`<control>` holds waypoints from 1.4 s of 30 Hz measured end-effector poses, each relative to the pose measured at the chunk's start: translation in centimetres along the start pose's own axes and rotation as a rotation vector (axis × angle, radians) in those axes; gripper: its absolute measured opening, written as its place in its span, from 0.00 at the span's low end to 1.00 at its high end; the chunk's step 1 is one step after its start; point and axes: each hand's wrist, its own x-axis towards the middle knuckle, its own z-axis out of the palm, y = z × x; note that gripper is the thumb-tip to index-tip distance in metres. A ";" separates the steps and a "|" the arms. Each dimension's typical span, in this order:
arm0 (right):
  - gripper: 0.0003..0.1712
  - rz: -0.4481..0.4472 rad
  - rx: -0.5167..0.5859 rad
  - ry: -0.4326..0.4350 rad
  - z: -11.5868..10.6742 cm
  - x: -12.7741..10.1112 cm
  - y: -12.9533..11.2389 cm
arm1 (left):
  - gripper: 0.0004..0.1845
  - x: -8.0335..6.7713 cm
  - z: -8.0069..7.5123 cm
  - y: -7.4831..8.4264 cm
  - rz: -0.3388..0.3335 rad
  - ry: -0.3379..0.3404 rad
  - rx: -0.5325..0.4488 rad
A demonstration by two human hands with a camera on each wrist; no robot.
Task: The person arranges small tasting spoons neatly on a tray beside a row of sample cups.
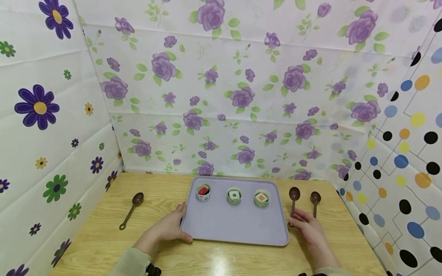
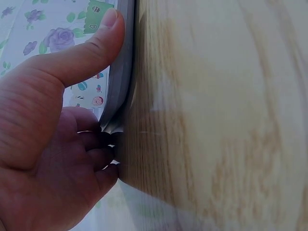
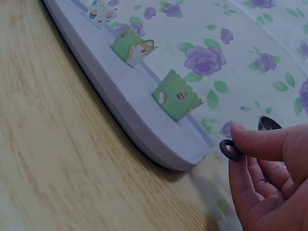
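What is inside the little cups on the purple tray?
On the tray, the left cup holds something red, the middle cup something white and green, the right cup something orange. Their bottoms are hidden.

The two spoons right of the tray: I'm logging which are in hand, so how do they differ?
The spoon nearer the tray has its handle end pinched by the right hand; the outer spoon lies untouched. The nearer spoon's bowl looks slightly larger. Both are dark brown and lie bowl-away on the table.
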 end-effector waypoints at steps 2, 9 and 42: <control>0.38 0.004 0.002 0.002 0.2 0.1 0.0 | 0.72 0.0 0.1 0.0 -0.001 -0.001 -0.002; 0.39 -0.001 -0.015 -0.006 0.9 0.3 -0.1 | 0.72 0.1 0.1 -0.2 -0.002 -0.001 -0.006; 0.29 -0.071 -0.205 0.030 3.9 0.8 -1.7 | 0.72 0.2 0.2 -0.3 -0.009 -0.008 0.004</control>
